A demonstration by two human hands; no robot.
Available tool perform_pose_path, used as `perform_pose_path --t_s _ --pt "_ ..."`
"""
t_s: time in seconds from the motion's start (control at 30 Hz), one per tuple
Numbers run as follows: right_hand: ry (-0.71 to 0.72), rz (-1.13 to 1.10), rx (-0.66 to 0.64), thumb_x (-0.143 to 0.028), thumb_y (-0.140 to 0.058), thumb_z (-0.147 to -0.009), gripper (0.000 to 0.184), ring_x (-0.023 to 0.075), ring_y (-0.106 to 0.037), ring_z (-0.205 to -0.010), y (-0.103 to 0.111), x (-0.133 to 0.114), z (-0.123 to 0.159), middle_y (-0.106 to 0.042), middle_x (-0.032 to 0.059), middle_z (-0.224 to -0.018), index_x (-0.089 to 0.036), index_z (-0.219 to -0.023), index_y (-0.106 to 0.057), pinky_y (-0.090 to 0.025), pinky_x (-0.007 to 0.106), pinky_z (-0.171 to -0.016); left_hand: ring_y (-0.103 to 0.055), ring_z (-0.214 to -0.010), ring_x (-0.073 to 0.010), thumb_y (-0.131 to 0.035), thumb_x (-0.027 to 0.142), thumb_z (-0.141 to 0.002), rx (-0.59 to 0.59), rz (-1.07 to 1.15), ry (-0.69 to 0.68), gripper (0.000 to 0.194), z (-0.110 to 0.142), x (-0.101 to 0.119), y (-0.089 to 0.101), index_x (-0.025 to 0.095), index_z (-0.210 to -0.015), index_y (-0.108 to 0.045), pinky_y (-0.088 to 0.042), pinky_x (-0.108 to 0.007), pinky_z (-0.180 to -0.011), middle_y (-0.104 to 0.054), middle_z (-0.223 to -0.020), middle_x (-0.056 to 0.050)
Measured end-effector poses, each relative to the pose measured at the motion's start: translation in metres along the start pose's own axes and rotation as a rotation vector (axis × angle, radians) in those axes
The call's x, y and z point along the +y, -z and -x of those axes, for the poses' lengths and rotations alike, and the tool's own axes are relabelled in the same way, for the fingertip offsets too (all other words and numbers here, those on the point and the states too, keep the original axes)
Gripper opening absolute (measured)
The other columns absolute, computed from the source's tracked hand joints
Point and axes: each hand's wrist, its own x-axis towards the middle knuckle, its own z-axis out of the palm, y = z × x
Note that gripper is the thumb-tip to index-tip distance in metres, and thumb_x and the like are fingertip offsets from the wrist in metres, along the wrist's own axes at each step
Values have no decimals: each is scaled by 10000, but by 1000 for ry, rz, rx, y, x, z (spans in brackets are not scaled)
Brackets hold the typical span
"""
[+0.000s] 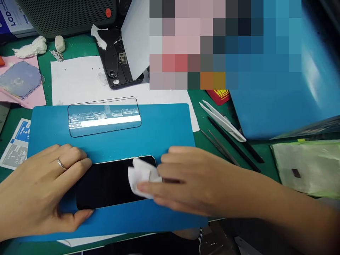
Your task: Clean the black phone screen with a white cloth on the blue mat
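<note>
A black phone screen lies face up on a blue mat. My left hand grips its left end, fingers at the far edge and thumb at the near edge. Bunched in my right hand is a white wipe, pressed on the right part of the screen and hiding some of it. Farther up the mat sits a clear glass panel with a thin black border, which reflects a bright strip of light.
Tweezers and thin dark tools lie to the right, beside a large blue sheet. A pale green pouch is at far right. Behind the mat stand a black holder and a speaker-like box. A wipes packet lies left.
</note>
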Motion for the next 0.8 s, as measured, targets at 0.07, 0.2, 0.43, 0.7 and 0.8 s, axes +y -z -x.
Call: perform_pose_path --t_s 0.07,0.2,0.43,0.7,0.8 --pt "-10 63 67 -261 -490 -1166 266 153 -484 -671 -1 -1 -1 -628 -32 -761 -191 -1316 -698 -314 350 -616 -652 -865 -271 -655 575 -926 42 -11 -12 468 0 -2 -3 240 -1238 -556 -594 -435 -662 -647 -1052 -88" --pt "44 -14 25 -266 -503 -1157 235 158 -502 -704 1 -4 -3 -662 -26 -815 -196 -1211 -721 -390 350 -639 -655 -797 -266 -694 606 -863 105 -22 -70 518 1 -7 -8 235 -1209 -586 -606 -428 -575 -651 -986 -84" --pt "135 95 76 -179 -468 -1153 308 161 -646 -1162 0 -5 -4 -783 36 -1279 -186 -1073 -765 -510 355 -1073 -664 -771 -264 -702 599 -829 119 -20 -75 535 -4 -7 -8 237 -1201 -574 -627 -436 -568 -648 -954 -70" --pt "115 81 130 -140 -428 -1120 381 181 -695 -1141 -4 -15 -9 -804 65 -1273 -175 -1065 -803 -588 351 -1111 -649 -765 -250 -711 591 -832 79 -25 -98 509 -7 -3 -2 233 -1149 -536 -624 -431 -575 -655 -960 -69" --pt "86 94 166 -120 -450 -1119 347 192 -717 -1022 -2 -15 -11 -831 64 -1142 -172 -1072 -790 -613 383 -1055 -624 -748 -239 -714 574 -824 62 -29 -94 499 -7 -1 -1 229 -1129 -523 -595 -419 -567 -636 -942 -60"
